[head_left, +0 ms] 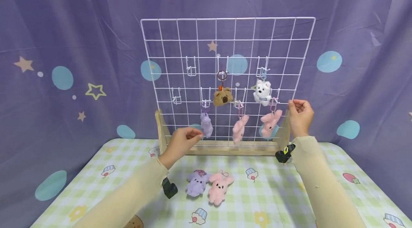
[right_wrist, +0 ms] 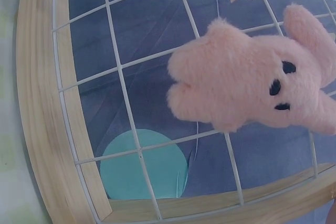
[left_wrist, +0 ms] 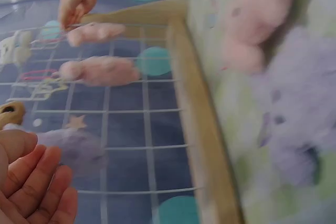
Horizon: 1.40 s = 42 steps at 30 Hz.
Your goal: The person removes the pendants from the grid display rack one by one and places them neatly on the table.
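Observation:
My left hand [head_left: 185, 142] is beside a purple plush keychain [head_left: 206, 125] hanging low on a white wire grid [head_left: 216, 39]. Its fingers are relaxed, and the left wrist view shows nothing held in them. At the grid's right side edge, the thumb and fingertips of my right hand [head_left: 300, 115] pinch the frame wire. Close to that hand hangs a pink rabbit plush keychain [head_left: 271, 123], seen large in the right wrist view [right_wrist: 236, 77]. A second pink plush [head_left: 239, 129], a brown bear-head keychain [head_left: 223, 97] and a white dog keychain [head_left: 263, 92] also hang there.
A purple plush [head_left: 197, 184] and a pink rabbit plush [head_left: 220, 187] lie side by side on the checked tablecloth [head_left: 128, 170]. White hooks [head_left: 191, 71] without keychains are on the grid's left. Its wooden base [head_left: 225, 150] stands before a patterned purple curtain [head_left: 96, 24].

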Motion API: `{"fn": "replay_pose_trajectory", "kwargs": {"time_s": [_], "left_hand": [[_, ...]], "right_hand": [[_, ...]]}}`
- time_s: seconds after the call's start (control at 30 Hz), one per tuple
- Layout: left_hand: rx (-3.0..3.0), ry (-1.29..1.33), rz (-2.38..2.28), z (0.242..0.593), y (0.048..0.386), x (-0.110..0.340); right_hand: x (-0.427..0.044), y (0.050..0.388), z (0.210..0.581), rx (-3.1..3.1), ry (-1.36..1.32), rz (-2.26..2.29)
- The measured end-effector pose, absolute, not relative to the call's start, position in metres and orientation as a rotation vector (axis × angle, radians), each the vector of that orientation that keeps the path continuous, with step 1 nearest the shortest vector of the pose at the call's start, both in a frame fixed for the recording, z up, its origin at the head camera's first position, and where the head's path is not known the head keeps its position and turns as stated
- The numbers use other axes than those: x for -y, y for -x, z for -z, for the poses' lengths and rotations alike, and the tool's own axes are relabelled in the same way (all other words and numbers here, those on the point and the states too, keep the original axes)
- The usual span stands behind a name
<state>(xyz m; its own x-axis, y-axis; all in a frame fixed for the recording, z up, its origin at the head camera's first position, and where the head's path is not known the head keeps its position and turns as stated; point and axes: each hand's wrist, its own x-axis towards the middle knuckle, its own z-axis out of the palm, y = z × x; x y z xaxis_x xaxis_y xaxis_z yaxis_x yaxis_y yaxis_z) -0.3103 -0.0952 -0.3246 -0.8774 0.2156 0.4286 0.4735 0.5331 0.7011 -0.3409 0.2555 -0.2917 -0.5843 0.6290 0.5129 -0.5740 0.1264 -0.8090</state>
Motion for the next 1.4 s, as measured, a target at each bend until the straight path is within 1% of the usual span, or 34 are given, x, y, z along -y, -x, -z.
{"fn": "replay_pose_trajectory", "kwargs": {"time_s": [0.23, 0.37, 0.9, 1.4], "left_hand": [[2.409, 0.600, 1.260, 0.297, 0.315, 0.096], [2.384, 0.589, 1.256, 0.289, 0.319, 0.094], [2.334, 0.529, 1.269, 0.274, 0.339, 0.091], [2.308, 0.462, 1.267, 0.272, 0.345, 0.082]], "right_hand": [[-0.256, 0.341, 0.293, 1.467, 0.066, -1.627], [-0.257, 0.341, 0.294, 1.472, 0.065, -1.627], [-0.255, 0.339, 0.291, 1.476, 0.064, -1.621], [-0.254, 0.340, 0.291, 1.487, 0.055, -1.610]]}}
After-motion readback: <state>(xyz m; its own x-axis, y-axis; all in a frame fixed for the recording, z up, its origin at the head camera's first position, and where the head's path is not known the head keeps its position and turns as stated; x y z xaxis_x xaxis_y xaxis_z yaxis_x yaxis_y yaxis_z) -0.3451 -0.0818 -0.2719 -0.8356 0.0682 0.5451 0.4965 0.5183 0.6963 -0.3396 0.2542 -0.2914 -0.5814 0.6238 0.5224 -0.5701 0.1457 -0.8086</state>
